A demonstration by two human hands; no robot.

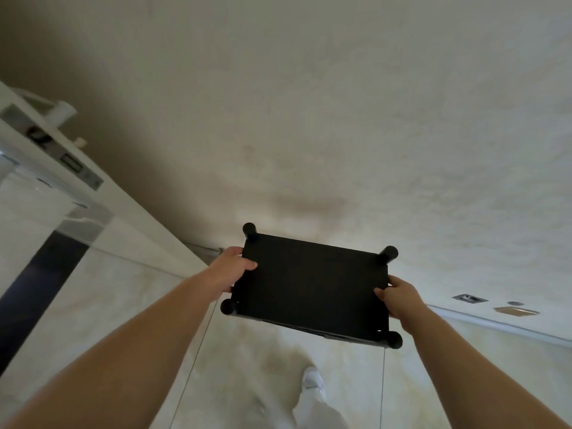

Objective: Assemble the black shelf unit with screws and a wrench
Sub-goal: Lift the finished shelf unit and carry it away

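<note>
- The black shelf unit point(311, 286) is held up off the pale floor point(241, 366), close to the wall point(309, 103).
- The left hand point(230, 267) grasps its left edge and the right hand point(399, 300) its right edge, thumbs on the flat panel.
- A white door point(62, 168) stands at left, a white shoe point(313, 382) below; small floor plates point(516, 311) lie at right, well apart.
- Round post ends point(249, 230) stick out at all four corners.

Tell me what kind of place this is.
Probably an indoor room or hallway: a glossy tiled floor, a plain pale wall, and a white door with a lever handle at left. No workbench or tools are visible.
</note>
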